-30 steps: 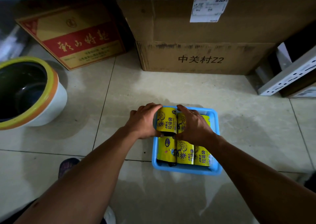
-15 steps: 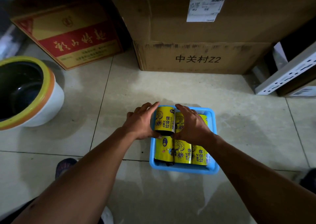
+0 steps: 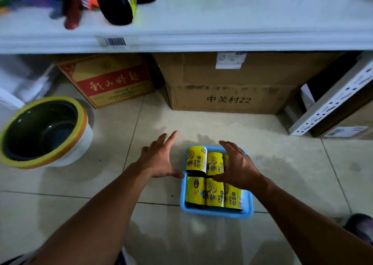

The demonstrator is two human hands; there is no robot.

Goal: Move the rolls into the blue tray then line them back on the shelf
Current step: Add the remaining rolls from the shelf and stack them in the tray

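Observation:
A blue tray (image 3: 217,214) sits on the tiled floor, packed with several yellow-labelled black rolls (image 3: 214,192) in two rows. My left hand (image 3: 159,157) hovers open just left of the tray, fingers spread, holding nothing. My right hand (image 3: 238,165) hovers open above the back row, covering the back-right roll; it grips nothing. The white shelf (image 3: 242,22) runs across the top, with one large black roll with a yellow label (image 3: 118,3) lying on it at the left.
Under the shelf stand a big brown carton (image 3: 228,83) and a red-and-yellow box (image 3: 107,79). A stack of bowls with a yellow-orange rim (image 3: 43,131) sits at the left. A white perforated shelf rail (image 3: 331,103) leans at the right. Blurred goods crowd the shelf's left end.
Both hands let go of the back-row rolls and opened, the left one drawing away to the left. The view tilted up, bringing the shelf into sight.

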